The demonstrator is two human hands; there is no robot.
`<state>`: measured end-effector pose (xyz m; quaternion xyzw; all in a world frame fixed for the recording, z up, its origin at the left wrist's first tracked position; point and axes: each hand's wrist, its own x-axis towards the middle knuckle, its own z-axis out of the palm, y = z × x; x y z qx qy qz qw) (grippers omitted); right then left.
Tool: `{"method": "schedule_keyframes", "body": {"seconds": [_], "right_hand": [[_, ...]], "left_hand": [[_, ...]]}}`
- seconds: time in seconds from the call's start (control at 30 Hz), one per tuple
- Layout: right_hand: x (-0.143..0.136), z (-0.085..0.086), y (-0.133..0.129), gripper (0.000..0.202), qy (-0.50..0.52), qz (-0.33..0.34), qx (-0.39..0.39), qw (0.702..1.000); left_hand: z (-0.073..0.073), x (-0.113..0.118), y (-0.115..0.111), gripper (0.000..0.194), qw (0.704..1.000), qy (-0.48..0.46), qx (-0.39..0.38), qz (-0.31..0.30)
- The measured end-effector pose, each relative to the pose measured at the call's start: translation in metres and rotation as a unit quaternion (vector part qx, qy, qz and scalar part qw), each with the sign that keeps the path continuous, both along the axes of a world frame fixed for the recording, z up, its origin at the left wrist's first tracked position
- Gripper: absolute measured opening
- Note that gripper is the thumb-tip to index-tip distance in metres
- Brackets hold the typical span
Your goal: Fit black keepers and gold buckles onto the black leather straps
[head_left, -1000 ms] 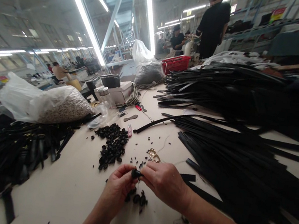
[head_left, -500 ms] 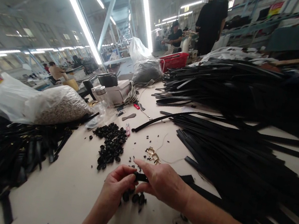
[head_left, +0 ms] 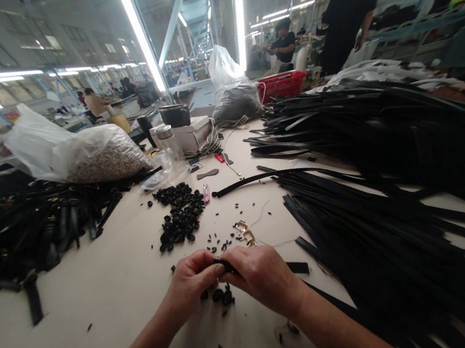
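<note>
Thumb and fingers of my left hand pinch the end of a black strap above the pale table. My right hand closes on the same strap just beside it, fingertips nearly touching the left ones; the strap's other part sticks out to the right behind that hand. Gold buckles lie just beyond the hands. A heap of small black round pieces is to their upper left, and a few more round pieces lie right below the fingers.
Long black straps cover the right side. At the left are finished-looking straps with gold parts and a plastic bag. A bottle, a white box and a red basket stand farther back. People are in the background.
My right hand's fingers have closed down on the strap, nearer my left fingertips. The camera view has shifted, so the table's things appear slightly higher and farther right.
</note>
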<state>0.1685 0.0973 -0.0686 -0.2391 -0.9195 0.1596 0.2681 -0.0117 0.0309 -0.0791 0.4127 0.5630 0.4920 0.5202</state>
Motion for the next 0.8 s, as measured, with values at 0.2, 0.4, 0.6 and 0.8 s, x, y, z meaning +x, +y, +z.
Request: {"method": "schedule_keyframes", "body": {"seconds": [0.2,0.4,0.6,0.8], "right_hand": [[0.003,0.001,0.004,0.023,0.005,-0.008,0.005,1.000],[0.006,-0.001,0.013,0.014,0.014,-0.064,-0.025,0.998],[0.010,-0.011,0.023,0.022,-0.009,-0.128,-0.031,0.991],[0.008,-0.015,0.023,0.025,-0.022,-0.136,-0.046,0.989]], "left_hand": [[0.013,-0.010,0.004,0.028,0.997,0.070,0.022,-0.001],[0.016,-0.041,0.008,0.027,0.993,0.075,0.056,0.065],[0.028,-0.074,-0.001,0.027,0.977,0.208,0.031,0.048],[0.031,-0.095,-0.024,0.017,0.891,0.454,0.019,-0.016]]}}
